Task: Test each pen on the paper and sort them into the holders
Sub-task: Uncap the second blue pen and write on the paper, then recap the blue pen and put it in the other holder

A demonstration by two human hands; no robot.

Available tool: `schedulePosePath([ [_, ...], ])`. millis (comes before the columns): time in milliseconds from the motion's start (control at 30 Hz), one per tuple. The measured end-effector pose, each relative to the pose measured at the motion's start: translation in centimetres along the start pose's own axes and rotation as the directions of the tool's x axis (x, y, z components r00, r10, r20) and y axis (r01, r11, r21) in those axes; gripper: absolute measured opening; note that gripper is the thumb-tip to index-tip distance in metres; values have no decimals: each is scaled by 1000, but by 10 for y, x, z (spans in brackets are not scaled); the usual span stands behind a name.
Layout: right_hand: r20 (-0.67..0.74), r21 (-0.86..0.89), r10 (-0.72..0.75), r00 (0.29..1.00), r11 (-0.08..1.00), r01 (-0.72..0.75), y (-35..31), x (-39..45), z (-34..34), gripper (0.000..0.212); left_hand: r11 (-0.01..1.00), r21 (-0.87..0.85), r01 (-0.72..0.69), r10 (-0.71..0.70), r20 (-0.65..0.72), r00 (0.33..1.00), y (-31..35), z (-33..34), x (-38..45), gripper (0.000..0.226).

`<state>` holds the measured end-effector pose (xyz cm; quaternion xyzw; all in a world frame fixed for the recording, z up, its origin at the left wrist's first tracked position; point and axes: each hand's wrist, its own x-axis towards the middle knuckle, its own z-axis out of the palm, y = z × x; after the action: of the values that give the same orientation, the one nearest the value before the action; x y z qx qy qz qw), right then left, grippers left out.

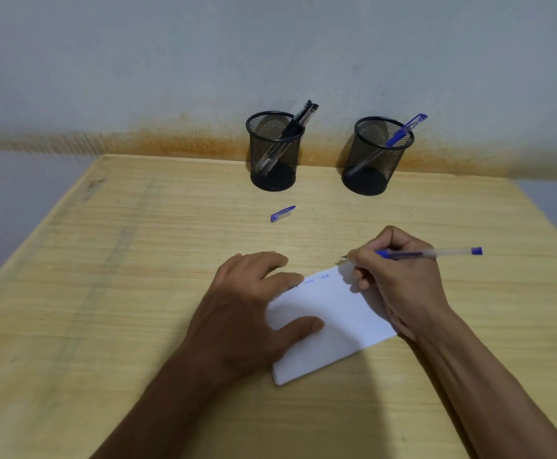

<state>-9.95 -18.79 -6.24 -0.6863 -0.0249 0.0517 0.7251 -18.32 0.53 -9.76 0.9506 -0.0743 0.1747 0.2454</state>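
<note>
Paper [330,319] lies on the wooden worktop [105,293], a white folded sheet turned at an angle, and serves here as the landmark. Small blue scribbles mark the sheet near its far edge. On its left side rests the left hand [250,309], fingers spread and fairly straight, pressing the sheet flat; thumb and forefinger lie on the white surface and cover the left edge. Over the far right corner of the paper sits the right hand [399,279], its fingers curled around a blue pen [429,254] in a writing grip. The pen's tip [344,258] is at or just past the paper's far corner, and its clear barrel points away to the right, ending in a blue plug. This hand hides the sheet's right edge.

Beyond the paper, apart from it, a loose blue cap [282,214] lies on the bare worktop. Farther back still, at the worktop's rear edge against the stained wall [204,61], stand two black mesh holders. The left holder [274,150] contains black pens [298,120] leaning to the right. The right holder [378,155] contains one capped blue pen [406,130], likewise leaning right.
</note>
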Motion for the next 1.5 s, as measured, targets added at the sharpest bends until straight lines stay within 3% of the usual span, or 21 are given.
schedulePosePath([
  [100, -25, 18, -2, 1000, 1000, 3, 1, 1, -2, 11, 999, -41, 10, -12, -36, 999, -1, -1, 8, 56],
  [233, 8, 79, 4, 1000, 997, -5, 4, 3, -5, 24, 974, -108, 200, -207, -64, 976, 4, -12, 39, 41],
  [433, 2, 158, 6, 1000, 987, -7, 5, 3, -8, 18, 919, 120, 375, -366, -89, 926, -9, 3, 93, 23],
  [667, 3, 105, 34, 999, 994, -34, 10, 8, -10, 14, 918, 238, 318, -293, -135, 947, -10, 13, 104, 18],
  [800, -20, 171, 59, 998, 984, -55, 7, 6, -9, 11, 908, 340, 243, -223, -96, 970, -11, 15, 105, 19],
  [867, -45, 212, 57, 997, 976, -46, 3, 5, -9, 15, 935, 273, 228, -204, -112, 973, -5, 10, 101, 19],
  [967, -65, 188, 23, 998, 982, -10, -4, -1, -9, 17, 967, -29, 253, -254, -177, 951, 16, -5, 89, 18],
  [1167, -23, 147, -121, 992, 981, 123, -41, -23, -14, 10, 874, -419, 248, -337, -154, 929, 46, -36, 53, 16],
  [1267, 13, 160, -235, 972, 960, 230, -57, -36, -13, 16, 846, -494, 202, -314, -154, 937, 55, -45, 41, 18],
  [1500, 64, 44, -283, 957, 959, 281, -59, -43, -10, 4, 793, -575, 202, -326, -119, 938, 62, -50, 25, 17],
])
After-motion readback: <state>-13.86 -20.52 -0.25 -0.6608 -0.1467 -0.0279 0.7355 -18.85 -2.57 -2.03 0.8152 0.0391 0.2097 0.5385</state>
